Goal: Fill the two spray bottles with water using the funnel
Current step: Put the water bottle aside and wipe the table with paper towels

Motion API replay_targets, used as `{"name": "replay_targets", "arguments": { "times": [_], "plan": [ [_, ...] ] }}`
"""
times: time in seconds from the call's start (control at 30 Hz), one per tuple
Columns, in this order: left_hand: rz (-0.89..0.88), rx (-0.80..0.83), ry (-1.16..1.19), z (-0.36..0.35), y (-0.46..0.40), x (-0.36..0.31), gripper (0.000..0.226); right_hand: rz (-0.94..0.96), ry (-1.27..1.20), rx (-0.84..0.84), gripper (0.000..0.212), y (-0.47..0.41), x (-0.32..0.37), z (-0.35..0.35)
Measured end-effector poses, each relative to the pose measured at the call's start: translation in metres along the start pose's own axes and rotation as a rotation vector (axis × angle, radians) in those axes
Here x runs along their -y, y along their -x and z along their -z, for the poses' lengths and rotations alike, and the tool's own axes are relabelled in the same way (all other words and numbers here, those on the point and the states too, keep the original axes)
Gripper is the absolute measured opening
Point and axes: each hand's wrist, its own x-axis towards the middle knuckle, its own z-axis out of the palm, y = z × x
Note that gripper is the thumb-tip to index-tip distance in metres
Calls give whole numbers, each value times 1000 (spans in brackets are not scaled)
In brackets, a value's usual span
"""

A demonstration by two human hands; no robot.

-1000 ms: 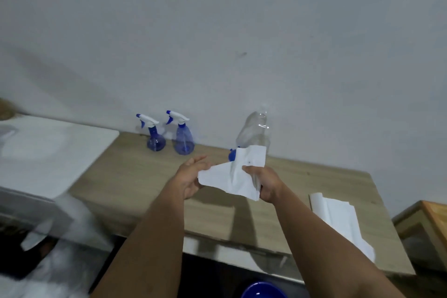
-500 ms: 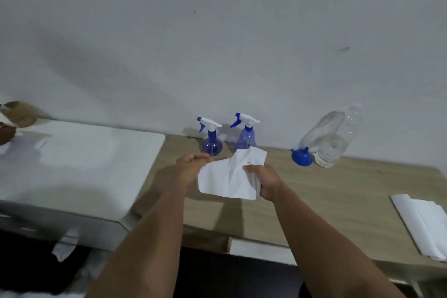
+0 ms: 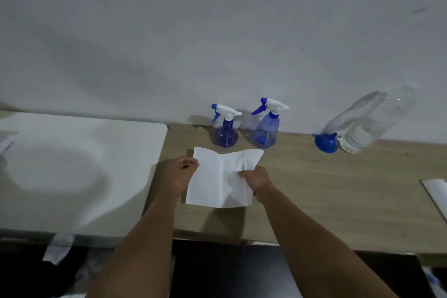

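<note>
Two blue spray bottles with white triggers stand against the wall on the wooden table (image 3: 338,189): a round one (image 3: 225,136) and a taller one (image 3: 265,132) to its right. A blue funnel (image 3: 326,143) sits beside a large clear water bottle (image 3: 367,123) further right. In front of the spray bottles, a white paper towel (image 3: 217,179) is spread between my hands. My left hand (image 3: 180,172) pinches its left edge and my right hand (image 3: 256,180) grips its right side.
A white table (image 3: 72,172) adjoins the wooden one on the left. More white paper towels (image 3: 436,191) lie at the right edge of the wooden table. The wall runs right behind the bottles.
The view has swung left, so the bottles now sit further right. My hands have pulled apart, and the paper towel is opened out flat and lower over the table.
</note>
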Motion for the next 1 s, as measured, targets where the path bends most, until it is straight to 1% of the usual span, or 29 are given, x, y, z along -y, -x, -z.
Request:
{"name": "replay_targets", "arguments": {
  "times": [0.17, 0.27, 0.33, 0.37, 0.43, 0.47, 0.6, 0.67, 0.73, 0.8, 0.9, 1.0],
  "plan": [
    [-133, -34, -144, -2, -7, 14, 13, 120, 261, -150, 58, -5, -5, -20],
    [-155, -26, -223, 1, -6, 13, 19, 145, 390, -227, 78, -4, -6, -26],
    [-166, -43, -336, 2, -3, 11, 23, 124, 518, -280, 95, 1, -5, -27],
    [-200, -71, -438, 2, -3, 13, 25, 114, 649, -324, 100, 5, -6, -27],
    [-299, -127, -621, -1, -4, 22, 30, 157, 927, -392, 99, 13, -9, -27],
    [-343, -131, -671, -4, -5, 27, 33, 202, 1013, -379, 95, 16, -12, -27],
    [-510, -62, -876, -20, -11, 43, 52, 369, 1202, -153, 80, 12, -23, -28],
    [-550, 16, -967, -26, -15, 46, 62, 451, 1265, -70, 77, 4, -29, -31],
    [-581, 90, -1046, -31, -19, 52, 76, 506, 1321, -4, 79, -3, -38, -35],
    [-574, 133, -1074, -35, -22, 65, 86, 530, 1364, 20, 82, -11, -50, -38],
    [-577, 100, -1141, -40, -26, 85, 86, 567, 1378, -3, 86, -19, -62, -36],
    [-555, 73, -1179, -46, -26, 86, 85, 588, 1378, -15, 88, -25, -61, -29]
  ]
}}
